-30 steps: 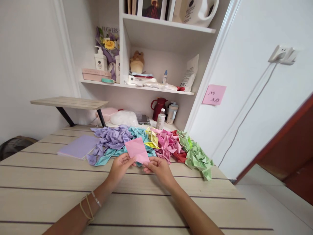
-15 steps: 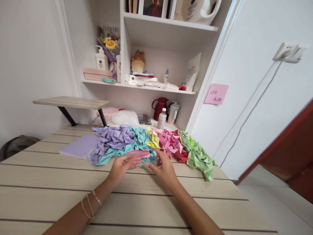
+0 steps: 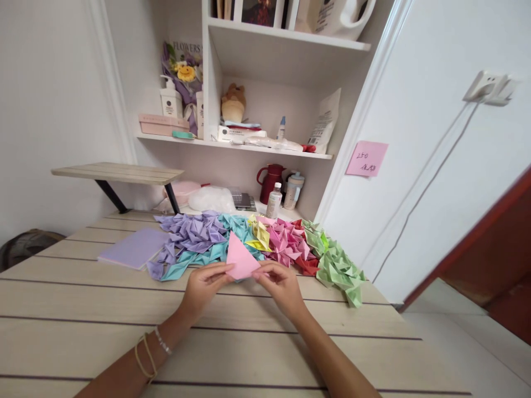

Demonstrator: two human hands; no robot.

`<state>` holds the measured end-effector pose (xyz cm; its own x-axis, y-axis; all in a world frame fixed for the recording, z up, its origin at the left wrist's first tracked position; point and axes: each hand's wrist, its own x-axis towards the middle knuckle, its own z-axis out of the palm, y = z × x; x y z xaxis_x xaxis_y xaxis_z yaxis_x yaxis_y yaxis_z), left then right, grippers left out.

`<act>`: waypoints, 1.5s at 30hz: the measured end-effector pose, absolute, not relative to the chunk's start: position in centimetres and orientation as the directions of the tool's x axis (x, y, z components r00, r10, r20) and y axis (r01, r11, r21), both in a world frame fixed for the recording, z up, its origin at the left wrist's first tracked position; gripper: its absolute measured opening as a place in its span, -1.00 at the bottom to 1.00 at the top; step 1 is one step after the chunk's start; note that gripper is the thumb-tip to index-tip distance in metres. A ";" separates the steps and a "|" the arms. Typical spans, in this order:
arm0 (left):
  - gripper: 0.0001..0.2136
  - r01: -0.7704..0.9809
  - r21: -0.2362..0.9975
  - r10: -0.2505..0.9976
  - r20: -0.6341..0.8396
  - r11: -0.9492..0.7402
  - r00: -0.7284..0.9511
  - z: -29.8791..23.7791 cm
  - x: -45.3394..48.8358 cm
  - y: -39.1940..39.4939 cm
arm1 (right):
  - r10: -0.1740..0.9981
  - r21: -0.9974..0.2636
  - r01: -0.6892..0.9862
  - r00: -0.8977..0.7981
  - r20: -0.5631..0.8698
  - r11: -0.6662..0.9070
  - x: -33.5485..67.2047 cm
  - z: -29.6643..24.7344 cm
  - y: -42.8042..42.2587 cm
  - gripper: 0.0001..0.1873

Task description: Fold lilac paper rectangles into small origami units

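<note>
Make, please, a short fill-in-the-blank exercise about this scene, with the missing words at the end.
1. The left hand and the right hand hold a paper coloured ____.
2. The note shows the number ____.
3. Of the folded pieces, those farthest right are ____.

Missing words: pink; 250; green.

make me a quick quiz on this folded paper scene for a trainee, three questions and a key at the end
1. Multiple choice: what shape does the pink paper show between the left hand and the right hand?
a) square
b) triangle
c) circle

2. True or false: the light green pile lies farther right than the purple pile.

3. Fill in: the beaded bracelet is on the same arm as the ____ hand.

Key: 1 b; 2 true; 3 left
</note>
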<state>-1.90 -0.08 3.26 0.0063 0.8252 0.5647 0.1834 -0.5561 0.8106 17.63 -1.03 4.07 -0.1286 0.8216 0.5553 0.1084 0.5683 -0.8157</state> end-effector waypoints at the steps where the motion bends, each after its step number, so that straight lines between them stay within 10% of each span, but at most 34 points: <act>1: -0.84 0.191 0.807 0.823 0.568 -0.558 0.002 3.3 -1.9 -0.1 | 0.845 -0.845 0.059 -0.106 0.524 0.532 17.6 4.0 -1.0 -0.91; 7: -0.84 0.247 0.748 0.780 0.623 -0.616 0.059 3.5 -1.9 -0.1 | 0.904 -0.921 -0.118 -0.181 0.387 0.371 17.5 3.9 -1.0 -0.75; 35: -0.76 0.053 0.933 0.923 0.342 -0.356 0.177 4.3 -2.3 -0.2 | 0.732 -0.679 0.276 -0.218 0.645 0.680 19.1 5.1 -1.0 -0.89; 45: -0.91 0.190 0.863 0.883 0.450 -0.469 0.135 4.6 -2.4 -0.2 | 0.815 -0.787 0.223 -0.068 0.576 0.575 18.8 4.6 -0.8 -0.83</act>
<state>-2.35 -0.16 4.59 0.1349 0.8828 0.4499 0.1898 -0.4687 0.8627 18.82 -0.75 4.63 -0.0683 0.8145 0.5761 0.2228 0.5753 -0.7870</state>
